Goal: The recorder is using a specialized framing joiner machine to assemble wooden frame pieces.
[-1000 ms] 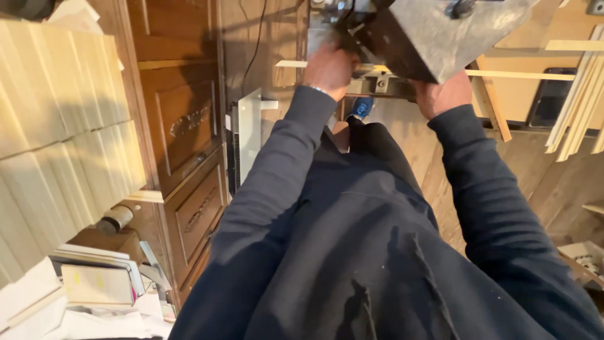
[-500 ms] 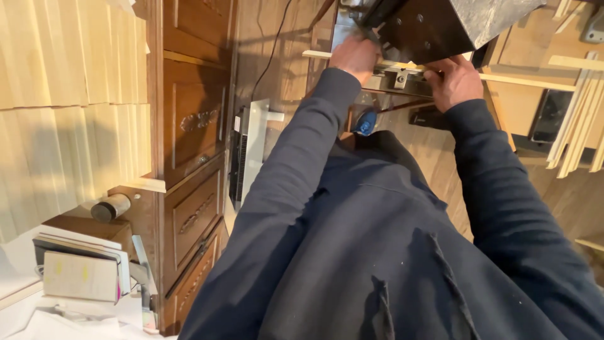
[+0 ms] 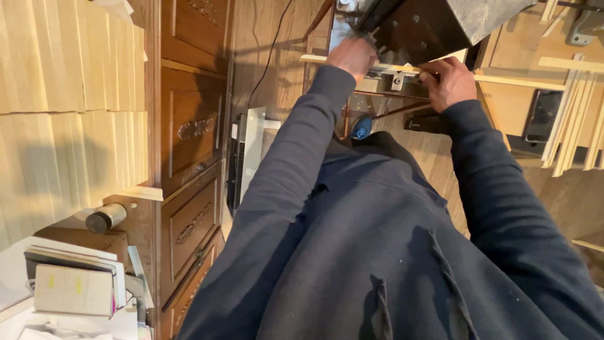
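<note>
At top of frame, under dark metal machine | thin wooden strip lies crosswise beneath its housing | left hand clenched on strip's left end | right hand gripping strip just right of the metal bracket | wooden cabinet to left, well apart

Wooden strip under the machine, drawer cabinet left, stacked strips right.
</note>
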